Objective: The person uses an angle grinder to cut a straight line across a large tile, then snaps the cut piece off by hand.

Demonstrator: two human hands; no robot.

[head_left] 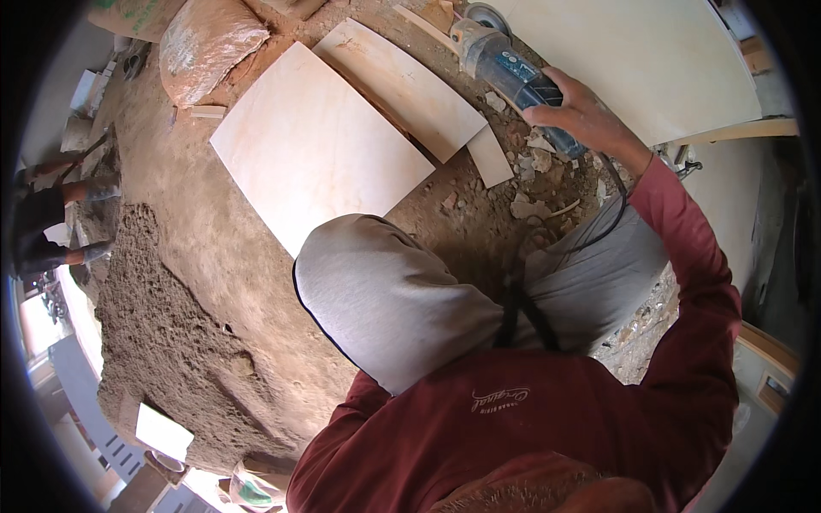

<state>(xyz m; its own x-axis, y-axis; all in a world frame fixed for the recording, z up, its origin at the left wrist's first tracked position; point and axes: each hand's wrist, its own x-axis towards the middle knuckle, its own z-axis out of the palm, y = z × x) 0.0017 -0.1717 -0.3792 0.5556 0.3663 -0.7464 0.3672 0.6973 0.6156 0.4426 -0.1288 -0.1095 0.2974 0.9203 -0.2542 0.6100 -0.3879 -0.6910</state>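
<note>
My right hand [583, 113] is wrapped round the body of a blue and black angle grinder [515, 77] at the upper right. The grinder's round disc [489, 20] points away from me, and its dark cable [617, 205] loops back towards my legs. My left hand is hidden; only the red sleeve [366, 398] of that arm shows beside my bent grey-trousered knee [376, 282]. A large pale tile [316, 141] lies flat on the ground beyond the knee. Alongside it are a cut tile piece [402, 81] and a small offcut [491, 157].
Another big pale slab [633, 60] lies right of the grinder. Broken rubble [534, 205] covers the ground below it. A full sack [205, 51] stands at the far left, and a sand heap [171, 342] spreads nearer. Another person's legs [85, 190] show at the left edge.
</note>
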